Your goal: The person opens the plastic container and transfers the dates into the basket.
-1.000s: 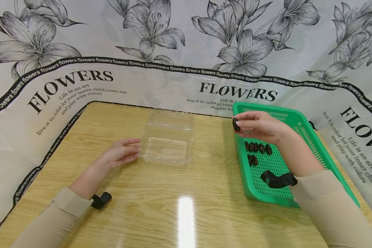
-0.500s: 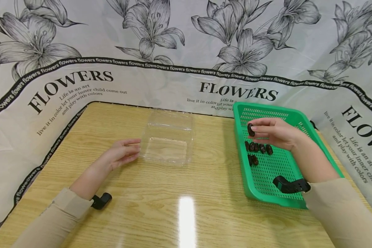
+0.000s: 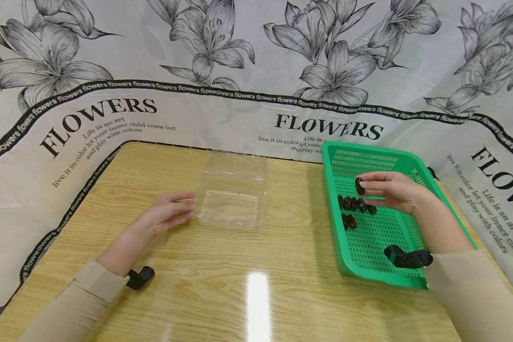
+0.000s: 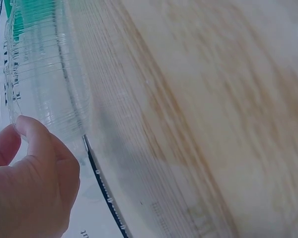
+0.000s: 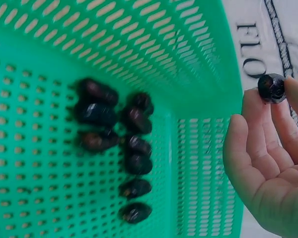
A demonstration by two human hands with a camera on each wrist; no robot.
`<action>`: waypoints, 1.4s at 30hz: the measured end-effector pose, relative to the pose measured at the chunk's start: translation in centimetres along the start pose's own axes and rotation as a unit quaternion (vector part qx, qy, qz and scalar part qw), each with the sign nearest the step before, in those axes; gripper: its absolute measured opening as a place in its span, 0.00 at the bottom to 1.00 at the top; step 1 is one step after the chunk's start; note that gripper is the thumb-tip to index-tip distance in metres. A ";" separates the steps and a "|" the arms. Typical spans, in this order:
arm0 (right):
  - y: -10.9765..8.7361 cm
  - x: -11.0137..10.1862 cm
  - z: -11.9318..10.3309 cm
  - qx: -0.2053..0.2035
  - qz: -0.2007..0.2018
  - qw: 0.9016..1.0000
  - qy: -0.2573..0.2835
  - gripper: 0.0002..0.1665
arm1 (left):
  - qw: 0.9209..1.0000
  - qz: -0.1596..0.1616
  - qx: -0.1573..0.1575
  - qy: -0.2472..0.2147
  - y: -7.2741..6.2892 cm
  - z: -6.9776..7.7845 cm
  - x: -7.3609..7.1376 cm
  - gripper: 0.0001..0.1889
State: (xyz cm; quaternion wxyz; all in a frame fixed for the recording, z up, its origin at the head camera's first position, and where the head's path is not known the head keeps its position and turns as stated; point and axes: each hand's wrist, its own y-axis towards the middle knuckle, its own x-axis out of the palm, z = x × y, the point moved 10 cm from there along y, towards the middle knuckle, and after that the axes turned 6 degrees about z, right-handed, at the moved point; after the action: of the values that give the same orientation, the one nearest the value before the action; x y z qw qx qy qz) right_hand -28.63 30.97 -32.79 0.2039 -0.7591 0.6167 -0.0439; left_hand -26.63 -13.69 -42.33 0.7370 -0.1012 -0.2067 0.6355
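My right hand (image 3: pixel 395 192) is over the left part of the green basket (image 3: pixel 344 256), pinching a dark, shiny date (image 3: pixel 359 185) between thumb and fingertips. In the right wrist view the held date (image 5: pixel 271 88) shows one rounded end. Below it, several more dates (image 5: pixel 136 188) lie in two rows on the basket floor. My left hand (image 3: pixel 171 211) is at the left side of a clear plastic box (image 3: pixel 231 209). The left wrist view shows its thumb and a finger pinching the box's thin rim (image 4: pixel 17 106). The box stands with its lid (image 3: pixel 235 164) laid back.
The wooden table (image 3: pixel 222 280) carries both containers, with bare wood between them. A flower-printed cloth (image 3: pixel 222 114) rises behind the table and along its sides. The basket's far end is close to this cloth.
My right hand has moved right and toward me with the date, from the basket's left rim to above the rows inside. My left hand and the plastic box have stayed put.
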 end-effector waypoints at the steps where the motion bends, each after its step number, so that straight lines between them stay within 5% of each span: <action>1: 0.1 -0.3 0.3 0.003 0.003 1.000 -0.009 0.13 | 1.000 0.000 0.001 0.000 0.0 0.0 0.0 0.31; 11: 0.8 -1.8 3.8 0.052 0.017 0.995 -0.087 0.08 | 1.000 -0.009 0.004 0.008 -0.1 -0.1 0.0 0.31; 18: 1.2 -1.3 5.5 0.073 0.000 0.980 -0.183 0.31 | 1.000 -0.012 0.005 0.003 -0.2 0.1 0.1 0.31; 42: 1.6 -1.0 7.0 0.094 -0.025 0.954 -0.284 0.17 | 1.000 -0.020 0.013 0.019 0.1 0.1 0.3 0.32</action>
State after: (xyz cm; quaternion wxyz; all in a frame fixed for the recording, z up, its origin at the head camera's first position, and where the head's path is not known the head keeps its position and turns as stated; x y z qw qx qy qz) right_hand -28.08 33.45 -39.55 0.4394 -0.7329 0.5074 0.1107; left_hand -26.68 -13.37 -42.20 0.7545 -0.0997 -0.1867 0.6213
